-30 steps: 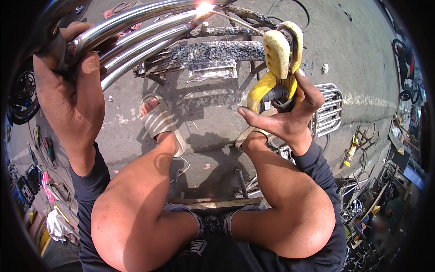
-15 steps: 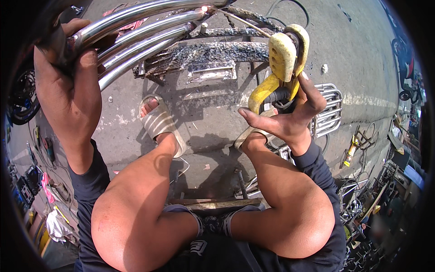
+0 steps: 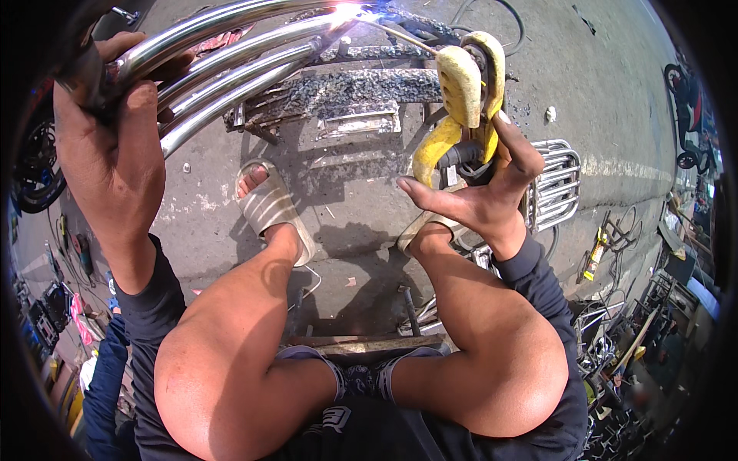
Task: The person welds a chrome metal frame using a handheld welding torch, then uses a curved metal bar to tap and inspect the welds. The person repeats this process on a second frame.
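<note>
At the upper left, my left hand (image 3: 111, 173) is closed around the dark end piece of a frame of shiny bent metal tubes (image 3: 238, 58). The tubes run to the right above a crusted metal stand (image 3: 369, 86). My right hand (image 3: 492, 203) grips a yellow welding electrode holder (image 3: 460, 84) from below, with the thumb stretched out to the left. From the holder's jaws a thin welding rod (image 3: 403, 35) points to the upper left. Its tip meets the tube ends, where a bright bluish-white arc (image 3: 347, 11) glows. Glare hides the exact spot of contact.
My sandalled feet (image 3: 269, 207) rest on the concrete below the stand. A rack of bent tubes (image 3: 565, 184) lies right of my right hand. Loose metal pieces (image 3: 615, 376) crowd the lower right. A motorcycle (image 3: 684, 115) stands far right. Another person's dark blue sleeve or trouser leg (image 3: 105, 392) shows lower left.
The small glow at the rod's tip has grown into a bright arc. My right hand and the holder have shifted slightly left and up. Dark blue clothing has appeared at lower left.
</note>
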